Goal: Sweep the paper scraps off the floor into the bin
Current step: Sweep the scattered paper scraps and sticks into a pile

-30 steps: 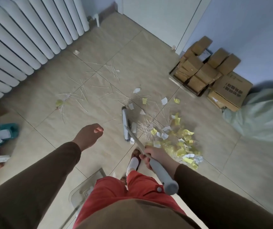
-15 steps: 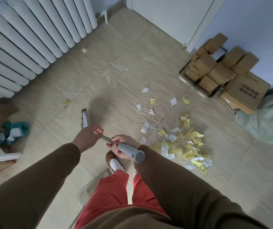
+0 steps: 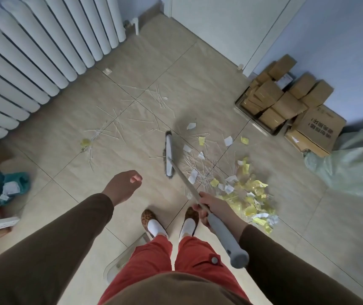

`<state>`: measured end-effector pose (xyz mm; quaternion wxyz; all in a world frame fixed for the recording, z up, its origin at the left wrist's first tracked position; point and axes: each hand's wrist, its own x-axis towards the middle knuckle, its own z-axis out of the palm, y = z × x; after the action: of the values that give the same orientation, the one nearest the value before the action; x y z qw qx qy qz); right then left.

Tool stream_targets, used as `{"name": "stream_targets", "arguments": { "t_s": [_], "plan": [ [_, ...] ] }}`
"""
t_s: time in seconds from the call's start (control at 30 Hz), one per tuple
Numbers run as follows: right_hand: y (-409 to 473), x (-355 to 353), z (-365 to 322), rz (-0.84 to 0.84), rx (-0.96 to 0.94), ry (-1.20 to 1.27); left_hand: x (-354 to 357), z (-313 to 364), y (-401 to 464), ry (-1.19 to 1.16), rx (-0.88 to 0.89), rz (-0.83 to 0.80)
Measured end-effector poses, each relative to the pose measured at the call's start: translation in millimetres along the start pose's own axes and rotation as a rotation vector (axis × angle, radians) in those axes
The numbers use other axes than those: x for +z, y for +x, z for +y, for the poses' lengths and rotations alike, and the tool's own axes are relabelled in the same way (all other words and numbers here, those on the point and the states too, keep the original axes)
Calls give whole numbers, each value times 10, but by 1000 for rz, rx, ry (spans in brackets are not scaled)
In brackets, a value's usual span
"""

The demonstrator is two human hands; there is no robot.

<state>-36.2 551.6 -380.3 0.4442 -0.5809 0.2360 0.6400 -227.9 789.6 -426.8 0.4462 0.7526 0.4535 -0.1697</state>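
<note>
While the right hand stays wrapped round one broom, the paper scraps lie heaped just right of it; the left hand hovers loosely curled, empty, well left.

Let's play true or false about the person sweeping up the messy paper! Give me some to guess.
1. The right hand holds the broom. True.
2. The left hand grips the broom too. False: it hangs free, touching nothing.
3. The yellow and white paper scraps are piled right of the broom head. True.
4. The cardboard boxes sit under the radiator. False: they are stacked against the opposite wall.
</note>
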Motion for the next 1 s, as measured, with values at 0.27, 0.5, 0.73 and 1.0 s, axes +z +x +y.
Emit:
{"name": "stream_targets", "arguments": {
  "t_s": [0.27,0.5,0.73,1.0],
  "plan": [
    [-205,550,-9,-253,49,45,-471,-115,196,5,16,13],
    [253,1373,-306,-407,133,-390,-929,-253,387,13,-14,49],
    [1029,2475,-719,-473,440,-489,-1551,-410,634,28,-105,132],
    [1435,3204,-1299,-438,313,-269,-1913,-632,787,72,-161,238]
  ]
}}
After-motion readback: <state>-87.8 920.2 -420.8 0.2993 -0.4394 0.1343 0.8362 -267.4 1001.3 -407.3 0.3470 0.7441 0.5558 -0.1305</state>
